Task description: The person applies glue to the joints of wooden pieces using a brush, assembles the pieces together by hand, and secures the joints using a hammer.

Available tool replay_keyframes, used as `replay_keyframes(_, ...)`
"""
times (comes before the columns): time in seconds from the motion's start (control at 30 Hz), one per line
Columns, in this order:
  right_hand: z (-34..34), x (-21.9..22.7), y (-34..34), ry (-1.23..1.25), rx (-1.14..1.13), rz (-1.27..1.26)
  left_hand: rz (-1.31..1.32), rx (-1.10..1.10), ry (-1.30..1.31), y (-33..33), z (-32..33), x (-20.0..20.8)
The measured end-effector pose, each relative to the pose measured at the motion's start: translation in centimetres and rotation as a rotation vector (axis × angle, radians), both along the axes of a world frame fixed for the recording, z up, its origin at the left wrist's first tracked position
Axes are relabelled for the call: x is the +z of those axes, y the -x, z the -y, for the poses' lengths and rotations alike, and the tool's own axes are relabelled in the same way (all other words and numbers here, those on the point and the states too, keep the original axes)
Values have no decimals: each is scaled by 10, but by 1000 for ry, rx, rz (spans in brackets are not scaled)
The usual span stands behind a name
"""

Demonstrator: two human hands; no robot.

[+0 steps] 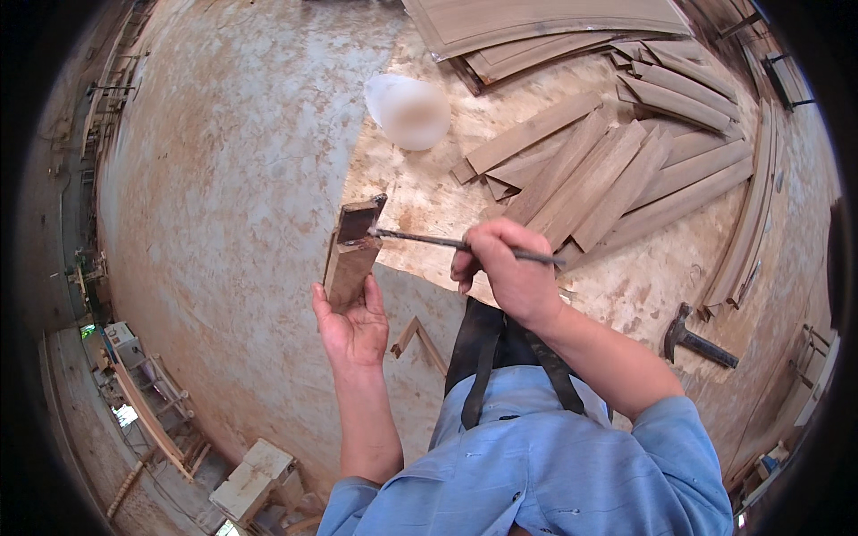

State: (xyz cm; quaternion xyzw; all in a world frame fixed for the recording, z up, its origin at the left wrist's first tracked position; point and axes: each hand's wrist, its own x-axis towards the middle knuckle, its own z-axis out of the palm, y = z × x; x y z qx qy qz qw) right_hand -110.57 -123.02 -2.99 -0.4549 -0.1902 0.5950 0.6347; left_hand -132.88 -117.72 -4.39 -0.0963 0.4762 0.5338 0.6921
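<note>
My left hand (pixel 351 332) is wrapped round the lower end of a short piece of wooden moulding (pixel 349 270) and holds it up. The upper end of this piece is cut at a slant and looks dark and wet. A thin dark stick (pixel 424 239) is gripped in my right hand (pixel 511 268). Its tip meets the dark cut end of the moulding; whether it carries bristles is too small to tell. Beyond both hands, a rounded white container (pixel 409 112) sits on the board, with a blurred brownish patch in its middle.
Loose moulding pieces with slanted ends (pixel 585 179) lie across the pale wooden board (pixel 643 268). Flat wooden panels (pixel 545 27) are stacked at the far side. A hammer (pixel 702 340) lies at the right, near long strips (pixel 749 214). An angled wooden piece (pixel 417 339) rests on the floor.
</note>
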Motion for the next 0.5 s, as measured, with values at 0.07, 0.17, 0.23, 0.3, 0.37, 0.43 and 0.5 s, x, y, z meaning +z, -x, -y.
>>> replay_keyframes(0.07,6,1,0,-86,34,178,-25,18,-1,0,-2,0)
replay_keyframes(0.17,5,8,2,-116,61,229,-79,44,-23,-4,-4,2)
replay_keyframes(0.23,-1,13,4,-145,58,218,-97,76,-54,-8,-7,3)
replay_keyframes(0.3,-7,16,7,-190,41,193,-95,125,-87,-9,-8,3)
replay_keyframes(0.37,-14,14,5,-35,-24,76,-110,141,-98,-4,-11,3)
replay_keyframes(0.43,-18,7,-7,11,5,46,-101,148,-129,2,-16,2)
replay_keyframes(0.5,-20,4,-10,44,0,9,-76,130,-170,9,-18,-2)
